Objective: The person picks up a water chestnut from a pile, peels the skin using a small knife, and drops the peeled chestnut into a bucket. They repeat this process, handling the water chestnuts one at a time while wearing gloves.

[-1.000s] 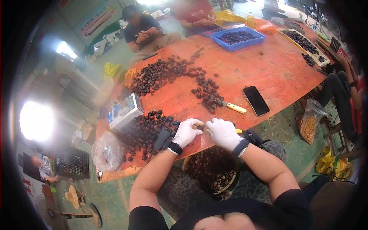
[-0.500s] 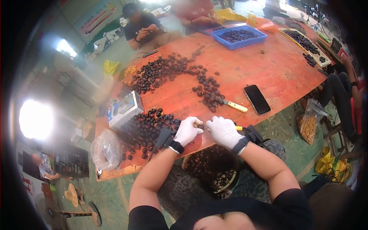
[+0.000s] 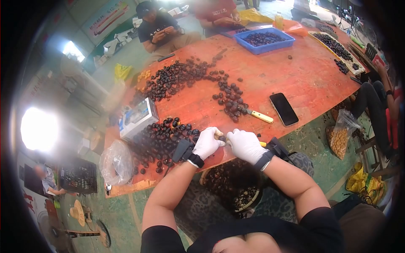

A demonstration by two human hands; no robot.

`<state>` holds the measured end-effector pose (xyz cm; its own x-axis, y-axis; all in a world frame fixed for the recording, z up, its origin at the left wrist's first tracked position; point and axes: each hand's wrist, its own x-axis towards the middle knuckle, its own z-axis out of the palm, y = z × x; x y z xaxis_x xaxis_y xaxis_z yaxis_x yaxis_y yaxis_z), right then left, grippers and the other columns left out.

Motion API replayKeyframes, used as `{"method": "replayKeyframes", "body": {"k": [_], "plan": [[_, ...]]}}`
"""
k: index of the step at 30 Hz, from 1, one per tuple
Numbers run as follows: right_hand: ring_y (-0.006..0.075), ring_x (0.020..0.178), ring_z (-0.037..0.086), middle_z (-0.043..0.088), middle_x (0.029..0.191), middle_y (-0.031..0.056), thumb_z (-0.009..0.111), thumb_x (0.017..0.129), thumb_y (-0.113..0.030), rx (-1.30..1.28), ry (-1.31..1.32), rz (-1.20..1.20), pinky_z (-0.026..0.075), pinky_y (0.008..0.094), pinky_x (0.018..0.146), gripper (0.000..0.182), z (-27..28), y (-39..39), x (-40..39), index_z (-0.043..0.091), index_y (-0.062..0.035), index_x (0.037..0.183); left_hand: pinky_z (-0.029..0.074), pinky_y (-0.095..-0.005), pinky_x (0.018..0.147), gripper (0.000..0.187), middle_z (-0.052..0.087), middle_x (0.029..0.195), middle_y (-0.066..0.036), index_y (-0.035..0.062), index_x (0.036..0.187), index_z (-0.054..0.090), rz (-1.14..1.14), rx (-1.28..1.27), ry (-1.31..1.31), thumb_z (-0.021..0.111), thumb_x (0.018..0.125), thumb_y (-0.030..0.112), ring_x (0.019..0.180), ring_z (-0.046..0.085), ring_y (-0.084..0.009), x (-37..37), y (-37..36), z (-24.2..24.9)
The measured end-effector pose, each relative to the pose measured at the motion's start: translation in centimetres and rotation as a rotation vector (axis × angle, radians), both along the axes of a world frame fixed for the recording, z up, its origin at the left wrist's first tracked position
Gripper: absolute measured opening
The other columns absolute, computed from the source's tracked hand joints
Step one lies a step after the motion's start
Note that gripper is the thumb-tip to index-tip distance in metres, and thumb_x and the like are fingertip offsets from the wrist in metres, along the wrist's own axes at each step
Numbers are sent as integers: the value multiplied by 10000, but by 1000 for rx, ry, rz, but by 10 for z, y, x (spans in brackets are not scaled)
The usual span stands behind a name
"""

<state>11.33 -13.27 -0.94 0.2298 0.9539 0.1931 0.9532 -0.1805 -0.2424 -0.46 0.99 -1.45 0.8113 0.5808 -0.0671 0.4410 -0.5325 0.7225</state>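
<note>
While pinching one dark nut (image 3: 222, 138) between thumb and fingers of the gloved left hand (image 3: 208, 142), holding it above the red table (image 3: 261, 80), close to the near edge. Gripping one yellow handle (image 3: 263, 144) in the closed, gloved right hand (image 3: 245, 145), just beside the left; cannot tell which tool, with the working end hidden. Wearing one dark band on each wrist.

Left of the grip, can see one near heap (image 3: 156, 141) of dark nuts, too crowded to count. Beyond that heap, can find one white-and-blue box (image 3: 139, 119); farther left, one clear plastic bag (image 3: 116, 164). Straight beyond the grip, can make out one small cluster (image 3: 230, 99) of nuts and one pale-handled knife (image 3: 260, 116) touching it. To the right of that knife, can count one black phone (image 3: 284, 109).

Below the grip, can see one round container (image 3: 252, 203) of shell pieces. Well beyond the grip, can count one larger heap (image 3: 175, 80), one blue tray (image 3: 274, 47) of nuts and two seated people (image 3: 158, 33) across the table.
</note>
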Motion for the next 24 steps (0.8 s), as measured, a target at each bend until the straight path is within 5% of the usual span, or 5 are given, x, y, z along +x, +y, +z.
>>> {"method": "replayKeyframes", "body": {"k": [6,8,10,17,24], "plan": [[292,801,663,611,879,126,560,875,-172,0,-12,-37,546,415,650,122,2,-12,7,586,-92,963,529,-339,773,234,685,886,-162,12,882,684,-40,23,46,771,667,40,851,669,-270,-12,9,13],[292,802,663,611,879,128,561,875,-176,8,-14,-85,545,416,647,124,-3,-17,16,586,-93,964,531,-368,816,287,674,941,-179,13,937,684,-270,337,236,742,661,66,896,658,-336,-23,43,10],[293,800,666,614,868,127,561,880,-177,-11,-1,-132,544,418,648,123,5,-20,22,582,-91,965,506,-371,868,320,653,966,-178,37,970,682,-197,602,383,746,663,98,952,633,-341,-25,30,43],[293,804,679,631,861,127,555,907,-201,-28,-2,-170,551,417,653,126,-1,-20,28,579,-90,962,506,-408,735,493,655,857,-163,28,937,554,123,366,-19,810,738,399,827,646,-344,62,-14,22],[294,801,681,632,858,131,547,899,-176,-16,-10,-174,553,415,647,114,-1,-21,29,578,-87,965,519,-397,717,304,659,786,-125,39,985,580,211,185,-172,731,780,205,757,661,-299,71,-10,-14]]}}
